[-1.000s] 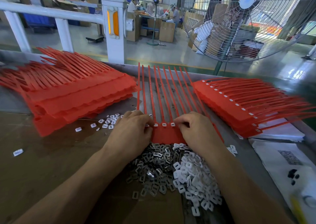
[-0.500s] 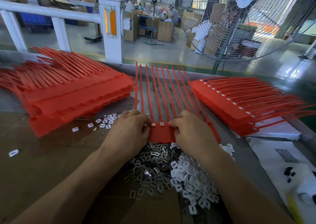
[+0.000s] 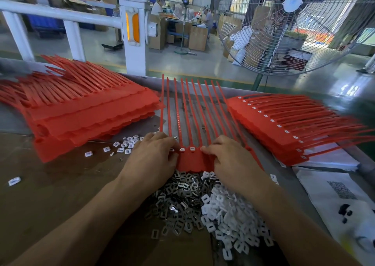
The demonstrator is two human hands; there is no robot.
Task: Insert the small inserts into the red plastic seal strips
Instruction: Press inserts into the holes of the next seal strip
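A red comb of seal strips (image 3: pixel 189 161) is lying flat on the bench, its thin tails fanning away from the person. Two white inserts (image 3: pixel 192 148) are sitting in sockets along its head. Just nearer than the comb, a heap of grey metal inserts (image 3: pixel 178 202) is touching a heap of white plastic inserts (image 3: pixel 233 221). Left of the comb a bare red stack (image 3: pixel 91 115) is resting; right of it, a fitted stack (image 3: pixel 284 127).
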